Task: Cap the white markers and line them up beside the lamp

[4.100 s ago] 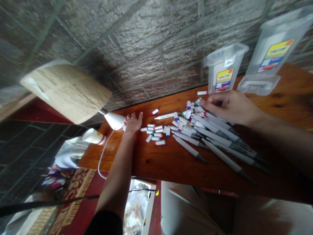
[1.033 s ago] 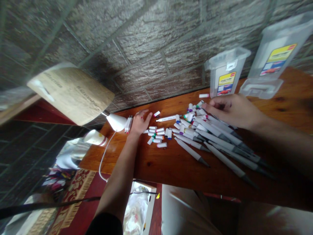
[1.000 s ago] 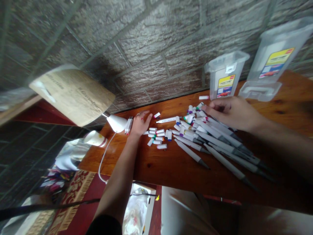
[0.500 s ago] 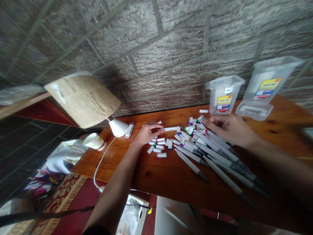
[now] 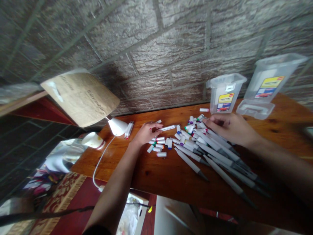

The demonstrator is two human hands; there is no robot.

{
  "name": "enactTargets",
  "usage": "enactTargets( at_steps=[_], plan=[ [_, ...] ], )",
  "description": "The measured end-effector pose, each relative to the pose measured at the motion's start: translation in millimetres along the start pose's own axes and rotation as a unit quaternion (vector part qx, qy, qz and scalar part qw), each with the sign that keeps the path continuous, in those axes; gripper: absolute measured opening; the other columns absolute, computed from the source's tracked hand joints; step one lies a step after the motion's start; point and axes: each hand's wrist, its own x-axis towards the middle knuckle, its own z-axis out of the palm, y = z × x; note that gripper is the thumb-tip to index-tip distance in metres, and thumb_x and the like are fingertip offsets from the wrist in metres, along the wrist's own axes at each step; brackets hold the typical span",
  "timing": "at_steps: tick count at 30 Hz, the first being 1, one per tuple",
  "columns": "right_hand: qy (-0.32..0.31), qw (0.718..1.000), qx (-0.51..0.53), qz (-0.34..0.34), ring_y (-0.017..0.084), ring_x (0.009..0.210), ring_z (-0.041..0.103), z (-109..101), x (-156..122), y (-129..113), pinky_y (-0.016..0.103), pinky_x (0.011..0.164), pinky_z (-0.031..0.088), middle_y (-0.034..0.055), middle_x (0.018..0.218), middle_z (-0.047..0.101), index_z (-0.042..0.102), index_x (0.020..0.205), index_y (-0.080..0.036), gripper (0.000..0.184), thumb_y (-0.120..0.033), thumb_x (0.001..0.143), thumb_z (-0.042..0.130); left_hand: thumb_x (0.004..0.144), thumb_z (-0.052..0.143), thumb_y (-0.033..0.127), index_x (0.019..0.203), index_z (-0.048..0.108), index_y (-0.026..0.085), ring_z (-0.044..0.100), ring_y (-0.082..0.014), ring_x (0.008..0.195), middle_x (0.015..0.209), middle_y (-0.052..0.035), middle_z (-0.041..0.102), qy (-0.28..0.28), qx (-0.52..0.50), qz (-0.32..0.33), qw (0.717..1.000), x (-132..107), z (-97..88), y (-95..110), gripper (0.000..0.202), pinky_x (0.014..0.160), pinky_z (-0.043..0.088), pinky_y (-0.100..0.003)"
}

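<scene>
Between the fingertips of my left hand (image 5: 148, 133) is a white marker (image 5: 168, 128), its grey end pointing right. My right hand (image 5: 227, 125) is closed, thumb and fingers pinched at the back of the pile; what they hold, if anything, is hidden. Below and left of it lies a heap of uncapped white markers (image 5: 212, 143) with grey ends. Loose marker caps (image 5: 188, 129) with coloured ends are scattered along the left of the heap. Another group of caps (image 5: 160, 147) lies just below my left hand, and a lone cap (image 5: 203, 110) sits near the wall.
Two clear plastic containers (image 5: 215, 88) with yellow labels stand at the back right, a clear lid (image 5: 255, 109) beside them. To the left are a lamp (image 5: 117, 126) with a paper shade, capped markers (image 5: 129, 130) and a paper cup (image 5: 93, 141). A brick-patterned wall (image 5: 146, 65) rises behind.
The marker in my left hand has been raised slightly and drawn left, its right end tilted up and away from the caps. My right hand has hardly moved.
</scene>
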Motion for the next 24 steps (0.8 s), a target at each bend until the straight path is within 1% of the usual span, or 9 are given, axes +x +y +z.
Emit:
enactTargets(
  at_steps=[4,7,9,12,14,17,21,23,24],
  plan=[
    [0.004,1.000,-0.007,-0.009,0.012,0.049,0.044,-2,0,0,0.026,0.050,0.032,-0.0024,0.051,0.047,0.054,0.058,-0.019,0.051,-0.060,0.088,0.053,0.082,0.067,0.036,0.100,0.075,0.021,0.073,-0.0204,0.089,0.102,-0.0043,0.077,0.051,0.030,-0.028,0.998,-4,-12.2,-4,0.025,0.089,0.057,-0.033],
    [0.004,1.000,-0.002,-0.005,0.011,0.049,0.043,-3,0,-1,0.026,0.050,0.031,-0.0028,0.051,0.046,0.053,0.058,-0.019,0.052,-0.061,0.088,0.053,0.081,0.068,0.040,0.099,0.075,0.020,0.072,-0.0213,0.095,0.106,-0.0054,0.077,0.106,0.043,-0.060,0.992,-7,-24.7,-12,0.028,0.094,0.055,-0.034],
    [0.004,1.000,0.001,0.004,0.011,0.050,0.043,-2,0,-1,0.025,0.049,0.031,-0.0026,0.053,0.046,0.054,0.059,-0.019,0.051,-0.061,0.088,0.054,0.081,0.068,0.041,0.098,0.075,0.019,0.072,-0.0216,0.096,0.108,-0.0071,0.076,0.138,0.049,-0.091,0.985,-8,-32.3,-22,0.029,0.094,0.055,-0.035],
    [0.002,1.000,0.002,0.013,0.011,0.049,0.042,-2,-1,-2,0.025,0.049,0.030,-0.0024,0.053,0.047,0.056,0.061,-0.018,0.050,-0.061,0.088,0.053,0.079,0.071,0.036,0.098,0.072,0.015,0.072,-0.0216,0.087,0.101,-0.0098,0.077,0.176,0.062,-0.162,0.969,-12,-40.5,-35,0.029,0.086,0.056,-0.034],
    [-0.001,1.000,0.000,0.012,0.011,0.050,0.042,-2,-1,-2,0.025,0.049,0.031,-0.0020,0.054,0.048,0.056,0.061,-0.018,0.051,-0.061,0.088,0.052,0.077,0.073,0.032,0.099,0.070,0.012,0.071,-0.0233,0.084,0.091,-0.0092,0.077,0.177,0.070,-0.226,0.955,-14,-43.4,-41,0.030,0.081,0.056,-0.033],
    [-0.004,1.000,-0.004,0.007,0.012,0.051,0.044,-2,-1,0,0.026,0.050,0.032,-0.0015,0.055,0.050,0.057,0.062,-0.018,0.050,-0.061,0.088,0.052,0.073,0.076,0.027,0.095,0.069,0.013,0.071,-0.0267,0.083,0.081,-0.0069,0.076,0.153,0.103,-0.301,0.935,-18,-45.0,-44,0.027,0.078,0.054,-0.033],
    [-0.001,1.000,-0.008,-0.005,0.012,0.052,0.045,-2,-1,1,0.026,0.051,0.032,-0.0014,0.055,0.050,0.056,0.061,-0.018,0.051,-0.061,0.088,0.053,0.068,0.077,0.028,0.088,0.070,0.018,0.072,-0.0297,0.088,0.083,-0.0072,0.076,0.124,0.171,-0.337,0.918,-22,-44.5,-47,0.022,0.082,0.054,-0.036],
    [0.001,1.000,-0.007,-0.007,0.012,0.052,0.045,-2,-1,1,0.026,0.051,0.032,-0.0013,0.055,0.050,0.057,0.061,-0.018,0.051,-0.061,0.088,0.053,0.068,0.076,0.032,0.088,0.071,0.020,0.072,-0.0316,0.092,0.090,-0.0096,0.077,0.117,0.202,-0.342,0.910,-21,-42.5,-48,0.024,0.086,0.054,-0.041],
    [0.001,1.000,-0.008,-0.007,0.012,0.052,0.045,-2,-1,2,0.026,0.051,0.032,-0.0013,0.055,0.051,0.058,0.061,-0.018,0.051,-0.061,0.088,0.053,0.069,0.076,0.034,0.091,0.072,0.020,0.071,-0.0325,0.096,0.096,-0.0115,0.076,0.120,0.216,-0.333,0.910,-20,-40.7,-48,0.026,0.089,0.053,-0.043]
  ],
)
